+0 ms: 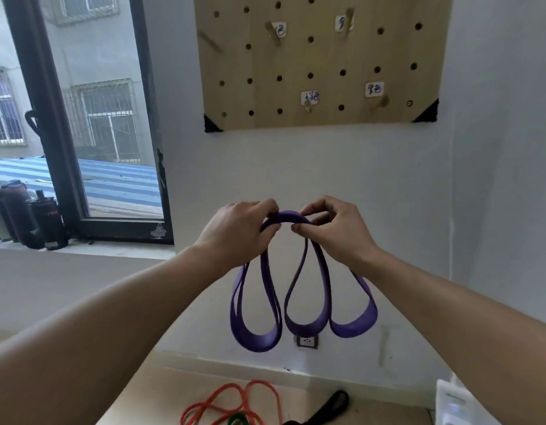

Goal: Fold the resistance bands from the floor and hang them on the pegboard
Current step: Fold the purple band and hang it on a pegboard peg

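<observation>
A purple resistance band hangs in three folded loops in front of the white wall. My left hand and my right hand both pinch its gathered top, close together at chest height. The wooden pegboard is mounted on the wall above my hands, with several wooden pegs and small labels; nothing hangs on it. On the floor below lie an orange band, a green band partly cut off by the frame edge, and a black band.
A window with a dark frame stands at the left, with dark bottles on its sill. A wall socket sits low behind the purple band. A white object is at the bottom right corner.
</observation>
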Demonstrator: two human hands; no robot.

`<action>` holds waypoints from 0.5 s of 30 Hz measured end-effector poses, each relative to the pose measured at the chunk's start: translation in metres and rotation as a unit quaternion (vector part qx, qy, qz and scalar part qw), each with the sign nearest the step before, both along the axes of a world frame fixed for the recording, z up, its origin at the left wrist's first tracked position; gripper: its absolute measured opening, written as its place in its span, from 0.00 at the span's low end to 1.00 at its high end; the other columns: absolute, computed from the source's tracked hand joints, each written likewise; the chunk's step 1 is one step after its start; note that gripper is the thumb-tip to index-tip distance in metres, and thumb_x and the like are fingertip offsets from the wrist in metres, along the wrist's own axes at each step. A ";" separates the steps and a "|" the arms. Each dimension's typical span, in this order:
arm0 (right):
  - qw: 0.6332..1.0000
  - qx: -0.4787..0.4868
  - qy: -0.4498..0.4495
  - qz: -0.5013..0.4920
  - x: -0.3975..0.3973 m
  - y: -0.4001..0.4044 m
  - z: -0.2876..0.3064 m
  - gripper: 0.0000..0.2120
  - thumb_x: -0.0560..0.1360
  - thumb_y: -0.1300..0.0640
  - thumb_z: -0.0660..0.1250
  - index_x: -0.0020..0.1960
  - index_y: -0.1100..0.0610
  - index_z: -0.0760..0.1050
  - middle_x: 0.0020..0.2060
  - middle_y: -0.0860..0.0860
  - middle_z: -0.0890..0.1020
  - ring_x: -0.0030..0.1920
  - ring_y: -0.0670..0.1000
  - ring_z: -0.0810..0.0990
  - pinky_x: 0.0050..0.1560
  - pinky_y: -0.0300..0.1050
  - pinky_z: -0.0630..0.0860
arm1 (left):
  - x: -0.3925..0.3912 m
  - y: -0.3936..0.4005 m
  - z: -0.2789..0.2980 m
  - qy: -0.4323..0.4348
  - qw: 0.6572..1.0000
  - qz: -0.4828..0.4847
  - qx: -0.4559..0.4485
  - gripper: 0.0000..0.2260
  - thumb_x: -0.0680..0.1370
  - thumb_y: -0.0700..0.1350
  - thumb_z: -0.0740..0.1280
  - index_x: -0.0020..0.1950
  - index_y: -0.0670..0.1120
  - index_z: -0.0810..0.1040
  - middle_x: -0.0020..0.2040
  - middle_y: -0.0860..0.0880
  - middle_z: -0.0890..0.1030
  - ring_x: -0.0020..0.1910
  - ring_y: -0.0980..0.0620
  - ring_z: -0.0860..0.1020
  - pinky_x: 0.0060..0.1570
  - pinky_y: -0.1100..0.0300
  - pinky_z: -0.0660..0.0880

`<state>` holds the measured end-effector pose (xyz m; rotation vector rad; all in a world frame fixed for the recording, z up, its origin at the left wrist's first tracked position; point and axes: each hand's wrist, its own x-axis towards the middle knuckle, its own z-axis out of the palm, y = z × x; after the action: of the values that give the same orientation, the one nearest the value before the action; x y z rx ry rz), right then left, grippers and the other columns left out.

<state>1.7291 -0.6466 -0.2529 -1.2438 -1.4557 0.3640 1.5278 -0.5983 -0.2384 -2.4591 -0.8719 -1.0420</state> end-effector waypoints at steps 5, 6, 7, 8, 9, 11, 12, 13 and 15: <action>0.997 -0.005 0.072 0.011 0.008 0.003 0.018 0.12 0.73 0.60 0.79 0.52 0.57 0.78 0.48 0.52 0.86 0.45 0.49 0.87 0.51 0.45 0.84 | 0.024 0.014 0.009 -0.025 0.996 -0.036 0.081 0.10 0.83 0.45 0.64 0.62 0.45 0.79 0.47 0.48 0.85 0.37 0.44 0.82 0.37 0.52 0.77; 0.995 -0.008 0.092 0.021 0.009 0.003 0.021 0.12 0.73 0.62 0.78 0.52 0.59 0.77 0.50 0.55 0.86 0.45 0.52 0.88 0.52 0.46 0.85 | 0.029 0.016 0.010 -0.043 0.995 -0.044 0.080 0.10 0.83 0.45 0.64 0.62 0.45 0.79 0.47 0.49 0.85 0.37 0.44 0.82 0.38 0.52 0.77; 0.993 -0.007 0.116 0.036 0.010 0.004 0.024 0.12 0.73 0.64 0.78 0.53 0.60 0.77 0.50 0.57 0.85 0.45 0.54 0.89 0.53 0.48 0.85 | 0.032 0.018 0.010 -0.062 0.994 -0.049 0.073 0.10 0.83 0.45 0.64 0.63 0.46 0.78 0.48 0.49 0.85 0.38 0.45 0.82 0.39 0.51 0.77; 0.989 -0.005 0.139 0.050 0.012 0.005 0.027 0.12 0.73 0.66 0.77 0.52 0.61 0.77 0.50 0.58 0.85 0.45 0.55 0.89 0.54 0.50 0.85 | 0.035 0.020 0.009 -0.083 0.993 -0.053 0.058 0.10 0.83 0.46 0.64 0.63 0.46 0.78 0.48 0.50 0.85 0.39 0.47 0.82 0.41 0.51 0.78; 0.985 -0.001 0.159 0.061 0.014 0.006 0.029 0.12 0.73 0.67 0.77 0.52 0.61 0.77 0.49 0.58 0.86 0.45 0.56 0.88 0.56 0.52 0.85 | 0.037 0.020 0.007 -0.108 0.992 -0.059 0.035 0.11 0.83 0.47 0.64 0.64 0.48 0.78 0.49 0.52 0.84 0.41 0.49 0.82 0.43 0.53 0.79; 0.982 0.004 0.176 0.071 0.017 0.010 0.028 0.12 0.72 0.68 0.78 0.50 0.59 0.78 0.48 0.60 0.86 0.48 0.59 0.88 0.59 0.55 0.84 | 0.039 0.020 -0.003 -0.171 0.979 -0.090 -0.060 0.12 0.83 0.50 0.65 0.66 0.51 0.78 0.50 0.57 0.84 0.46 0.56 0.82 0.48 0.58 0.79; 0.982 0.003 0.171 0.076 0.018 0.013 0.023 0.12 0.71 0.68 0.78 0.49 0.58 0.78 0.50 0.60 0.86 0.50 0.60 0.88 0.60 0.56 0.83 | 0.040 0.021 -0.010 -0.202 0.964 -0.109 -0.131 0.13 0.82 0.52 0.66 0.66 0.53 0.78 0.52 0.58 0.84 0.49 0.59 0.82 0.51 0.60 0.79; 0.984 -0.002 0.158 0.082 0.018 0.015 0.016 0.12 0.71 0.67 0.79 0.48 0.57 0.79 0.51 0.60 0.87 0.51 0.60 0.87 0.61 0.55 0.82 | 0.039 0.021 -0.019 -0.228 0.942 -0.124 -0.213 0.14 0.81 0.54 0.68 0.66 0.55 0.78 0.53 0.59 0.84 0.51 0.60 0.82 0.53 0.60 0.80; 0.988 -0.023 0.124 0.091 0.019 0.022 -0.007 0.13 0.70 0.66 0.80 0.48 0.56 0.79 0.51 0.59 0.87 0.51 0.58 0.87 0.59 0.51 0.82 | 0.035 0.027 -0.040 -0.251 0.885 -0.138 -0.366 0.14 0.78 0.54 0.72 0.62 0.54 0.80 0.52 0.55 0.85 0.51 0.57 0.84 0.56 0.54 0.81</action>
<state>1.7481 -0.6251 -0.2594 -1.0626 -1.3553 0.6565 1.5624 -0.5718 -0.2787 -3.0404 -1.2823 -1.7711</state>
